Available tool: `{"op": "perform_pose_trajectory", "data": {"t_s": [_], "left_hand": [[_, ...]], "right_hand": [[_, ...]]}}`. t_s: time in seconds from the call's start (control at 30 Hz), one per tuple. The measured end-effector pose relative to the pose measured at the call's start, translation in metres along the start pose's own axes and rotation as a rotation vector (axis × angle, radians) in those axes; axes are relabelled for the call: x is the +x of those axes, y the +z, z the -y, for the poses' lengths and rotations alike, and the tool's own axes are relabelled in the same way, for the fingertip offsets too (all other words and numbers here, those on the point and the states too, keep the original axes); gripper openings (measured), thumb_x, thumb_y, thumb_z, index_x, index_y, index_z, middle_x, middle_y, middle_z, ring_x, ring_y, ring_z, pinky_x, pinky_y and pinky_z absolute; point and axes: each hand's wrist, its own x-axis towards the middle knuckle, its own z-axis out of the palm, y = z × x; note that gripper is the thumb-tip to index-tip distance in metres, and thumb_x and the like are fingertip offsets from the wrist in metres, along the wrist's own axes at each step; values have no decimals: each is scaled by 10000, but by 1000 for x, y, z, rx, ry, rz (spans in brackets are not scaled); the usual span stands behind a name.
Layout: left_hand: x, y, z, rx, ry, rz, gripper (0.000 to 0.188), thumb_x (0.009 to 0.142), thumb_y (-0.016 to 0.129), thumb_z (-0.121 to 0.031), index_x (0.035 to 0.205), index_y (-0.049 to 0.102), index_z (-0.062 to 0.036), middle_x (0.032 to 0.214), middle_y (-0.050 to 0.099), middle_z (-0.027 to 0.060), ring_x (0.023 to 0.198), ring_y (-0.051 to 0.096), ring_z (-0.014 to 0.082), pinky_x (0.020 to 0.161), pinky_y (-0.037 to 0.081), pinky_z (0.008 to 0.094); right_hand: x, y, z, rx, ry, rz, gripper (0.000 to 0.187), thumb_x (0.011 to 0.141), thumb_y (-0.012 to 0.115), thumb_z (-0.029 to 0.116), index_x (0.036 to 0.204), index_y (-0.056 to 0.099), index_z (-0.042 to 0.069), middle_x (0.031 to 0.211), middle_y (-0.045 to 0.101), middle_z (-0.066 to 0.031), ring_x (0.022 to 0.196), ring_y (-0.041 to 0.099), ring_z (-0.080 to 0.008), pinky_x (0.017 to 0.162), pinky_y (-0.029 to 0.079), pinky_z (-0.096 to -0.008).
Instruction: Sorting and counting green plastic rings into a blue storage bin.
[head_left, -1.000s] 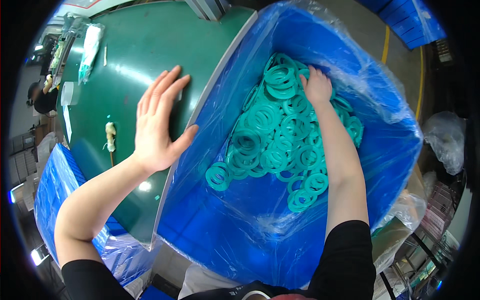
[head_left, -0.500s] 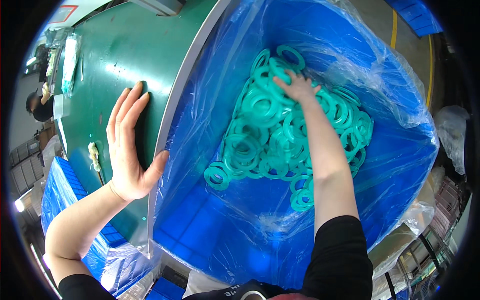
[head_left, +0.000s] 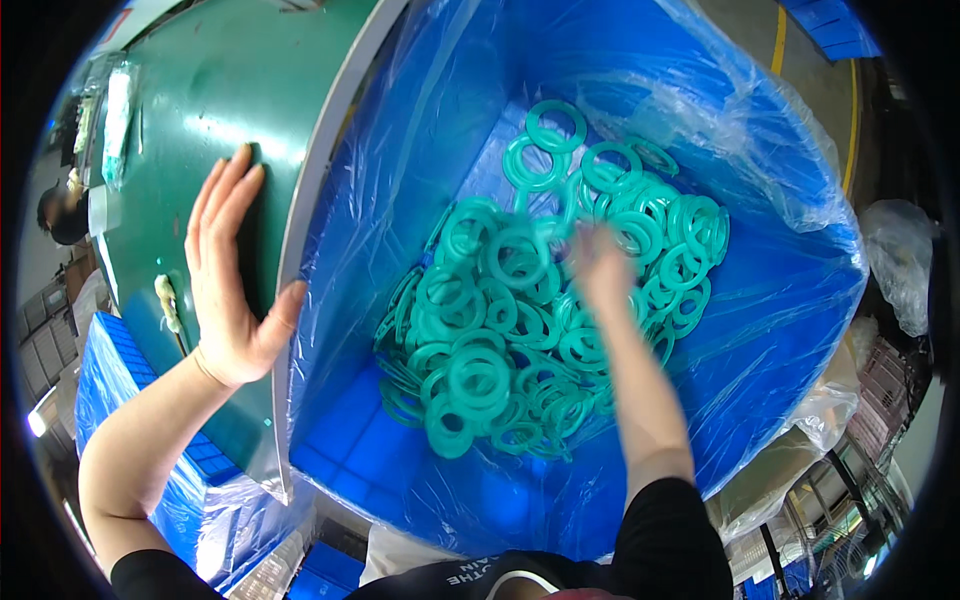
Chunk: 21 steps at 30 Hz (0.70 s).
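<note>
Inside a deep blue bin (head_left: 345, 425) lined with clear plastic film lies a heap of green translucent rings (head_left: 478, 378). My right hand (head_left: 603, 265) is over the middle of the heap, touching or just above the rings. It is smeared by motion, so its fingers do not show clearly. To the left, my left hand (head_left: 232, 270) rests on the green tabletop (head_left: 170, 200) with its fingers stretched out. Its thumb reaches the table's pale edge beside the bin, and it holds nothing.
A thin stick with a pale wrapped end (head_left: 168, 305) lies on the table, left of my left hand. Clear film (head_left: 740, 125) hangs loosely over the bin's far wall. Another blue crate (head_left: 110, 385) stands at the lower left. Far left, a person (head_left: 68, 215) is beyond the table.
My right hand has swept back toward me from the heap's far side. Rings have slid nearer and spread left, baring a patch of bin floor at the back. The left hand stays on the table.
</note>
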Motion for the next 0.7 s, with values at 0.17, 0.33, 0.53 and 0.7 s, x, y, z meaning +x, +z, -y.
{"op": "perform_pose_trajectory", "data": {"t_s": [0.17,0.33,0.53,0.7], "left_hand": [[5,8,-2,-83,49,-88,693,785,558,-327,1333,352,45,1404,339,242,1310,312,368,1089,211,443],[0,13,2,-128,65,-120,684,782,557,-314,1341,358,25,1410,343,223,1317,312,353,1092,213,431],[0,8,-6,-74,47,-146,679,734,587,-286,1334,403,-27,1421,367,163,1311,329,343,1085,219,434],[-5,10,-4,-71,61,-224,613,729,609,-290,1281,487,-55,1370,433,143,1280,375,332,1054,289,434]], "right_hand": [[138,-104,-104,-599,446,71,641,819,430,673,1271,545,233,1369,461,-70,1286,357,-329,965,227,-696],[84,-57,-98,-655,369,236,802,750,430,750,1350,458,219,1490,274,-35,1388,133,-347,984,122,-739],[-116,51,-35,-526,223,526,806,792,391,722,1356,441,149,1486,259,-109,1376,153,-388,965,106,-750],[-233,58,-16,-438,245,524,770,770,510,674,1310,475,125,1462,269,-161,1379,153,-354,992,103,-704]]}}
